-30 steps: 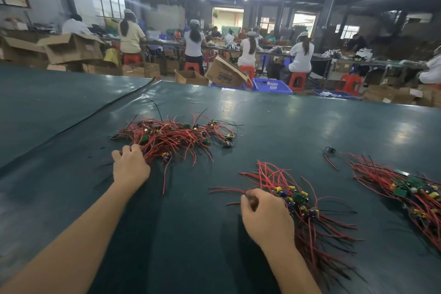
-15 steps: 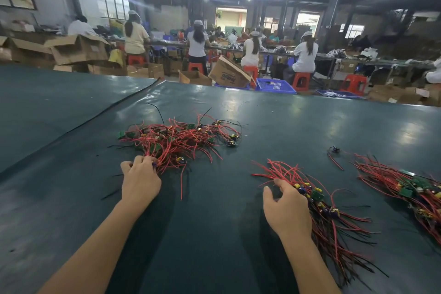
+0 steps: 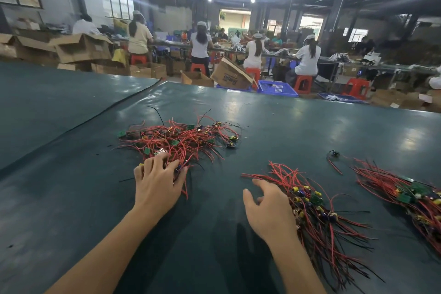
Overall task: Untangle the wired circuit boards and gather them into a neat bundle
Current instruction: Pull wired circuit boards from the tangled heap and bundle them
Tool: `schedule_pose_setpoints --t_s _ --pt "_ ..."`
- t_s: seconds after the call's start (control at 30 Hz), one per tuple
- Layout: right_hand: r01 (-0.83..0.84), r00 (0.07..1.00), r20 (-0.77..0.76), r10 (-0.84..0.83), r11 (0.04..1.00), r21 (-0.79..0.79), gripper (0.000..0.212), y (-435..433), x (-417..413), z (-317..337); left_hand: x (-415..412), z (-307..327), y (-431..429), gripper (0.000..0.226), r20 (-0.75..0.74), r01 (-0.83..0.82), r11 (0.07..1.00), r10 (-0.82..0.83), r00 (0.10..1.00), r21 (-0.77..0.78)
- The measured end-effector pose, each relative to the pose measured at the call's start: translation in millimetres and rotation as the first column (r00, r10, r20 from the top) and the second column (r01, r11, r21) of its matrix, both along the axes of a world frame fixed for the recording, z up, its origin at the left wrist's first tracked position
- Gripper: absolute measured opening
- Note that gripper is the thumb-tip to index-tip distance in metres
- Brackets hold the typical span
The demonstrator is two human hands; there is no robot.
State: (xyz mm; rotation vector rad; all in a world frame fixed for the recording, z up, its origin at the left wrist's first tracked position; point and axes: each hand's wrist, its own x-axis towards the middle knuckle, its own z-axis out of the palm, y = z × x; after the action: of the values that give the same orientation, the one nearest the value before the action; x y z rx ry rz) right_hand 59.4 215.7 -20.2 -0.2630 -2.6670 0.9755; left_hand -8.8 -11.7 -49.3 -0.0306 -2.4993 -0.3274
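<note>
Left hand (image 3: 158, 181): fingers spread, apparently pressing flat on the near edge of the tangled pile (image 3: 181, 141), hiding wires there.
Right hand (image 3: 269, 207): relaxed, empty, beside the middle bundle (image 3: 317, 212).
Far right: another bundle (image 3: 410, 196).
Surface: dark green mat (image 3: 286, 122).
Room: seated workers (image 3: 307, 55), cardboard boxes (image 3: 83, 48), blue crate (image 3: 276, 88).
</note>
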Motion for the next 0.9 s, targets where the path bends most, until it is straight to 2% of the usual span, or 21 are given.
schedule_pose_setpoints --t_s 0.13,0.2,0.27,0.4,0.5,0.67,0.8,0.9 --pt "-0.217 0.975 0.024 0.223 0.966 -0.141 0.042 -25 -8 2 9 16 7 0.044 -0.066 0.193 0.978 -0.188 0.980 0.077" --pt "-0.325 0.936 0.025 0.350 0.892 -0.313 0.029 -38 -10 5 16 23 13 0.036 -0.135 0.338 0.935 -0.324 0.937 0.104" --pt "-0.343 0.924 -0.026 0.383 0.794 -0.502 0.028 -46 -11 8 24 27 20 0.030 -0.179 0.437 0.896 -0.419 0.890 0.076" --pt "-0.299 0.953 -0.187 0.237 0.657 -0.692 0.031 -47 -7 8 32 26 32 0.033 -0.150 0.621 0.784 -0.612 0.777 0.016" --pt "-0.294 0.955 -0.252 0.154 0.579 -0.761 0.030 -43 4 2 34 23 34 0.045 -0.086 0.680 0.732 -0.680 0.729 -0.023" --pt "-0.209 0.971 -0.234 0.036 0.597 -0.775 0.016 -38 10 -3 36 20 38 0.054 -0.084 0.699 0.714 -0.699 0.710 -0.036" --pt "-0.176 0.975 -0.221 0.008 0.628 -0.758 0.024 -36 17 -4 43 20 41 0.055 -0.081 0.738 0.674 -0.735 0.673 0.020" --pt "-0.174 0.979 -0.201 0.021 0.592 -0.787 0.024 -37 19 -2 42 19 39 0.053 -0.046 0.755 0.647 -0.755 0.654 0.101"
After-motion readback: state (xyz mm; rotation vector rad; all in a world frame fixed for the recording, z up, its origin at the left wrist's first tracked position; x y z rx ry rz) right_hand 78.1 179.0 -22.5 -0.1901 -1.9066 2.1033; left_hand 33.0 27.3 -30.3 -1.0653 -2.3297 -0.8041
